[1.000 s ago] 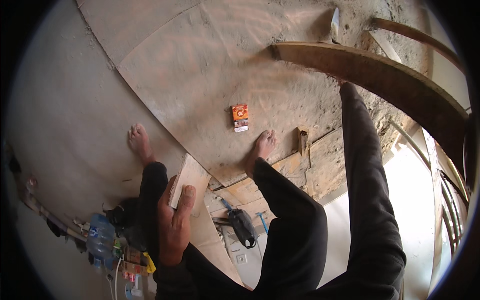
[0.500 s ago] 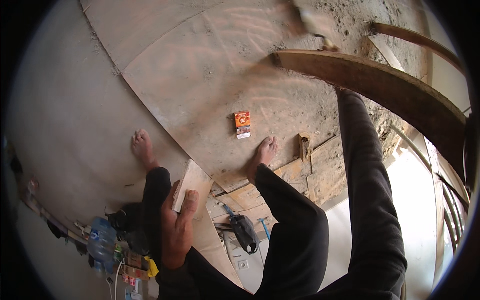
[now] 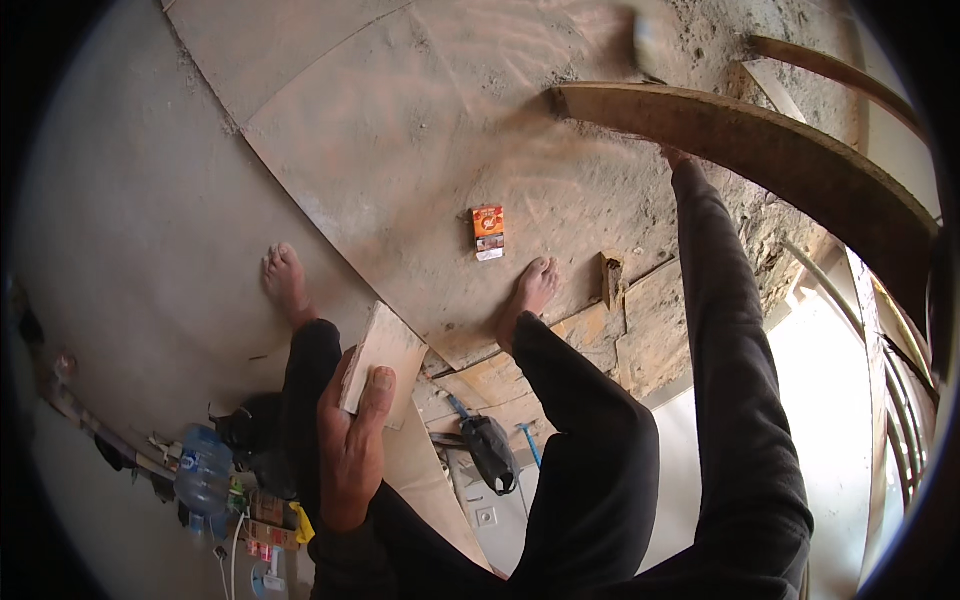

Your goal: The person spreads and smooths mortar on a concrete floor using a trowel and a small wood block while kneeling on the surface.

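Observation:
A pale, flat piece of board (image 3: 384, 352) is gripped in my left hand (image 3: 352, 450), with the thumb pressed across its face and the fingers behind it. My right arm reaches far forward beneath a curved brown wooden beam (image 3: 740, 135). Of my right hand (image 3: 676, 157), only a small part by the wrist shows; the beam covers its fingers. Beyond the beam, a motion-blurred hand tool (image 3: 645, 45) with a pale body and thin dark neck sticks out over the dusty surface, in line with that hand. Its exact kind cannot be made out.
An orange cigarette pack (image 3: 488, 232) lies on the dusty panels between my bare feet. A short wood stub (image 3: 611, 278) stands near the right foot. A second curved beam (image 3: 840, 78) is at upper right. Low down are a dark pouch (image 3: 488, 455) and a large water bottle (image 3: 204, 470).
The blurred tool has shifted slightly right and up, and my right hand has moved forward with it. My left hand keeps its grip on the board. The view has tilted slightly.

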Available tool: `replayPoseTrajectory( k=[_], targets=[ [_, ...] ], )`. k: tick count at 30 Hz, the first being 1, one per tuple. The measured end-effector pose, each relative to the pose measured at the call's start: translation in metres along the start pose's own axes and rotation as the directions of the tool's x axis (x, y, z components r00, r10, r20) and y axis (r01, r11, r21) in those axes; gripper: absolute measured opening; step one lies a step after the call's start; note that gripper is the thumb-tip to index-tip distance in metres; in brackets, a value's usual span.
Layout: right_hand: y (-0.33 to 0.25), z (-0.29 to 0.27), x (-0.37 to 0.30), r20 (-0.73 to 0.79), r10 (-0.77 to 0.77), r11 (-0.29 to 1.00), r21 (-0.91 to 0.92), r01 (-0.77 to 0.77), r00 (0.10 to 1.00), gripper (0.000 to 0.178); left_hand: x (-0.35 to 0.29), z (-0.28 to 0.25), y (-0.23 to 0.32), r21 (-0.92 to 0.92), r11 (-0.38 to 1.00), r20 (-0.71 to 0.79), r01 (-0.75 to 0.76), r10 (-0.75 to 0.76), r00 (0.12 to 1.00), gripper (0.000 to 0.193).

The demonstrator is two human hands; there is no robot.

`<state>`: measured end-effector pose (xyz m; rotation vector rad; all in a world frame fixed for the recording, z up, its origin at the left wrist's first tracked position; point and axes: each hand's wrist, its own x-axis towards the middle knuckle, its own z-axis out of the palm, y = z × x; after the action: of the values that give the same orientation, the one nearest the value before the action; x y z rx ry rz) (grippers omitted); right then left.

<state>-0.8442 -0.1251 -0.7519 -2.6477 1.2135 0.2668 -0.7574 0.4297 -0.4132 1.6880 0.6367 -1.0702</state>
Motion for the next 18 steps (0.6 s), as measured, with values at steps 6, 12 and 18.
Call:
replayPoseTrajectory(
  k=[6,12,18],
  targets=[
    [-0.047,-0.048,-0.117,0.412,0.171,0.664,0.623,-0.413,0.895,0.037,-0.001,-0.011,-0.007,0.009,0.999,0.01,-0.042,0.042,0.999,0.033],
    [-0.038,-0.04,-0.172,0.173,0.126,0.935,0.308,-0.175,0.977,0.037,-0.002,-0.003,-0.013,0.041,0.999,0.033,-0.025,0.024,0.999,0.031],
    [-0.052,-0.037,-0.206,0.2,0.226,0.963,0.105,-0.25,0.953,0.039,-0.002,-0.004,-0.015,0.039,0.998,0.08,-0.041,0.038,0.996,0.03]
  ],
)
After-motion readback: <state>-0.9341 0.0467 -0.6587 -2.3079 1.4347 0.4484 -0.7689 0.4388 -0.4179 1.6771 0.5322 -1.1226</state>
